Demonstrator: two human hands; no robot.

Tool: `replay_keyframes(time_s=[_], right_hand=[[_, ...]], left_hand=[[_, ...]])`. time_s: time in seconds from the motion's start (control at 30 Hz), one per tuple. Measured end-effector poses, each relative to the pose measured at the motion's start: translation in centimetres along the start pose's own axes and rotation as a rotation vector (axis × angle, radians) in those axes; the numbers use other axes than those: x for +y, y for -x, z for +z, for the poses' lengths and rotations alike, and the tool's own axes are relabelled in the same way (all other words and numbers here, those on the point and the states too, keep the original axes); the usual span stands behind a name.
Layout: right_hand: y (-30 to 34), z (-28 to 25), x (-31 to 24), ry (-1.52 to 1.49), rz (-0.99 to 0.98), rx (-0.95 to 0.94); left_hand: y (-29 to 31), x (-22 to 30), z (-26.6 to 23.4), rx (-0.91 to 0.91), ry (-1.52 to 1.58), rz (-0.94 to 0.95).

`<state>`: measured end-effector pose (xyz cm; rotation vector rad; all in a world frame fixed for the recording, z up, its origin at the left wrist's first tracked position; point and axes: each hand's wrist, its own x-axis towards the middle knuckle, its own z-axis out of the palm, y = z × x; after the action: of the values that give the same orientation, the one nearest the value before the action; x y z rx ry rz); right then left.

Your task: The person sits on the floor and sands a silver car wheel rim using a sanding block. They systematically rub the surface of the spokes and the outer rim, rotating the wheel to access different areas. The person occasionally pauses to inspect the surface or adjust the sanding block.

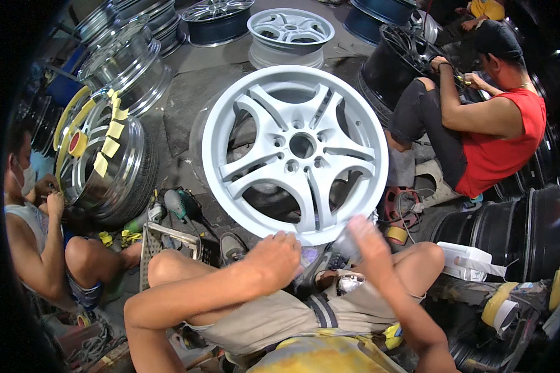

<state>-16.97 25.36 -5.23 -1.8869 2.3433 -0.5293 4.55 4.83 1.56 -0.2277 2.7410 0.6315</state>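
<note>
A white-grey alloy wheel rim [345,151] with paired spokes and a round centre hole stands tilted before me, its face turned up. My left hand [274,261] is closed at the rim's near lip, fingers curled against the edge. To its right, my right hand [372,250] is smeared by motion beside the same lip. A blurred greyish piece [348,242] shows at its fingers, too unclear to name. Beneath the large rim, the support is mostly hidden.
A second white rim [290,31] lies beyond. At left, a person [34,230] works at a tyred wheel [130,161] with yellow tape pieces. At right, a person in red [494,133] handles a black rim [395,59]. A green power tool [175,204] and a plastic crate [168,245] sit near my left knee.
</note>
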Motion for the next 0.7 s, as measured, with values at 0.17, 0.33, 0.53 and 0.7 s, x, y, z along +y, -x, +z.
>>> replay_keyframes(time_s=[0.17, 0.33, 0.53, 0.7], right_hand=[[-1.0, 1.8, -2.6, -0.025, -0.027, -0.003], [-0.4, 0.9, -3.3, -0.129, -0.091, -0.026], [-0.4, 3.3, -8.1, -0.200, 0.013, 0.066], [0.1, 2.3, -6.8, -0.189, -0.061, 0.065]], left_hand=[[-0.4, 1.2, 5.2, 0.176, -0.417, -0.016], [-1.7, 0.1, 2.4, -0.093, -0.369, -0.084], [-1.1, -1.2, 1.1, -0.017, -0.354, -0.078], [-1.8, -1.7, 0.4, -0.136, -0.294, -0.120]])
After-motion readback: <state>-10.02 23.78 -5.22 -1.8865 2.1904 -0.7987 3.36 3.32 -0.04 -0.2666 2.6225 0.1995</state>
